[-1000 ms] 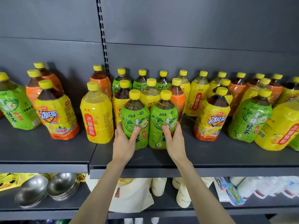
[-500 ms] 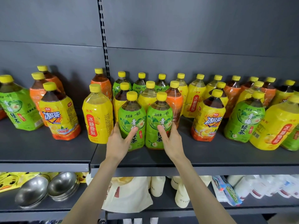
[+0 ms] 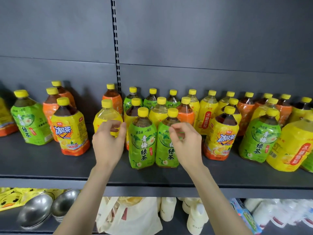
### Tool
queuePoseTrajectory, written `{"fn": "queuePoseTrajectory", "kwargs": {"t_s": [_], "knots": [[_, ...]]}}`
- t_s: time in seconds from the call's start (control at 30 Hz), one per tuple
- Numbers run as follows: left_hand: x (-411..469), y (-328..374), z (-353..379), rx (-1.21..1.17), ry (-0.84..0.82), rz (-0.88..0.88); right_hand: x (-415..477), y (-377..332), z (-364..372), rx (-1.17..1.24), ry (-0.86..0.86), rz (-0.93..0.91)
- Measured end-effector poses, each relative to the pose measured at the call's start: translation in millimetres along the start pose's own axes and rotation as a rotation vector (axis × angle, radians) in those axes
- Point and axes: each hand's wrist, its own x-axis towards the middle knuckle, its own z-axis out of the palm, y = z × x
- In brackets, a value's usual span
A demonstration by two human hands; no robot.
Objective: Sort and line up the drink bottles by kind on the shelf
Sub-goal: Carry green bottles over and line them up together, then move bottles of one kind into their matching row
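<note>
— Hands?

— Your left hand (image 3: 108,143) hovers just left of the green pair (image 3: 143,145), fingers loosely curled and parted, holding nothing; your right hand (image 3: 186,143) hangs in front of the pair's right-hand bottle, thumb and fingers bent loosely toward each other, also empty; whether either hand brushes a bottle, I cannot tell.

— And the bottles?

— The green pair stands upright, side by side and touching, near the front edge of the shelf (image 3: 50,167). Just left of the pair, partly behind your left hand, is a yellow bottle (image 3: 108,114); further left stands the left tea bottle (image 3: 69,131), then the far green bottle (image 3: 28,122), well apart from the pair. Right of the pair come the right tea bottle (image 3: 221,138), the near green bottle (image 3: 259,138) and, at the far right, the big yellow bottle (image 3: 291,150). Behind the pair the kinds are mixed; orange, yellow and green labels crowd together, all under yellow caps.

— Below?

— Under the pair and off to the left sit steel bowls (image 3: 35,211); almost straight below the pair lies a cloth bag (image 3: 128,216).
</note>
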Motion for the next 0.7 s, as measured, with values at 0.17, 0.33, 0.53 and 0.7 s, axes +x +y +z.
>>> {"fn": "queuePoseTrajectory", "kwargs": {"t_s": [0.17, 0.33, 0.53, 0.7], "knots": [[48, -11, -7, 0.056, 0.088, 0.018, 49, -20, 15, 0.009, -0.037, -0.025], [84, -32, 1, 0.013, -0.095, -0.031, 97, -21, 32, -0.263, -0.106, 0.005], [105, -48, 8, -0.093, -0.243, 0.041, 140, -7, 48, -0.342, -0.394, 0.212], [105, -52, 12, -0.097, -0.172, 0.054, 154, -2, 49, -0.343, -0.469, 0.240]]}}
